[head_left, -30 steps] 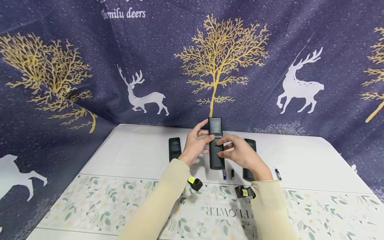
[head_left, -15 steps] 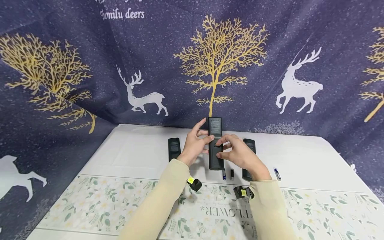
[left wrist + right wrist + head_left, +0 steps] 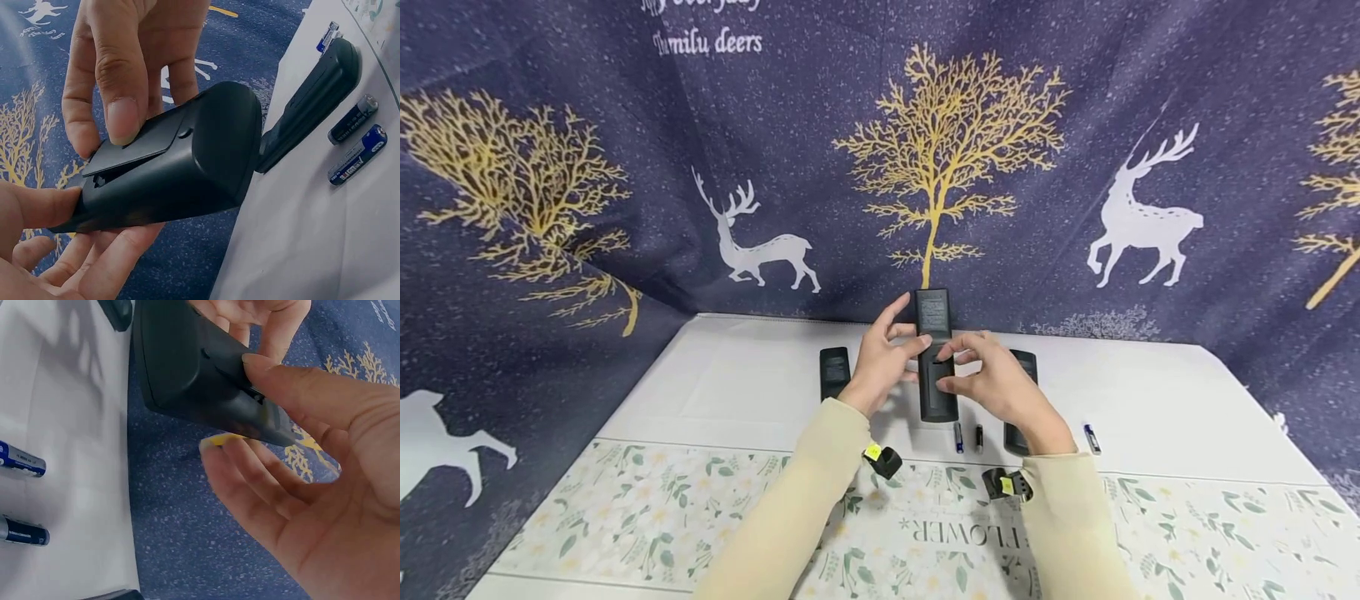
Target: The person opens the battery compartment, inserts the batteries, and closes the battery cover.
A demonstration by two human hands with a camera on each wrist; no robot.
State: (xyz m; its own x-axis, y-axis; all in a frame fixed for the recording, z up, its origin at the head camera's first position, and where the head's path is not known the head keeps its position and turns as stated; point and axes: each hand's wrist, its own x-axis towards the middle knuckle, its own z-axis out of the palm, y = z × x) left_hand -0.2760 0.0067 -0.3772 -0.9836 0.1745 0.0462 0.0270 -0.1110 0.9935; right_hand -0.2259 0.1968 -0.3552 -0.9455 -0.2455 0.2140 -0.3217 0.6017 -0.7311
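Note:
A black remote control [image 3: 933, 312], back side facing me, is held above the table by my left hand [image 3: 880, 367]. The left thumb lies on its near face and the fingers reach behind it. My right hand [image 3: 992, 379] pinches the battery cover [image 3: 140, 150] between thumb and index finger. One edge of the cover stands raised off the body, with a dark gap beneath it in the left wrist view. Below the remote, a blue battery [image 3: 958, 437] and a dark battery [image 3: 979, 439] lie side by side on the white tabletop.
A second black remote [image 3: 835, 371] lies to the left, partly behind the left hand. Another remote [image 3: 1021, 437] is partly covered by the right hand. One more battery [image 3: 1092, 439] lies farther right. A dark patterned cloth [image 3: 1037, 250] hangs behind the white table [image 3: 1165, 392].
The remote and both hands have shifted up slightly, so the blue battery now shows apart from the remote's lower end. Both hands keep nearly the same hold.

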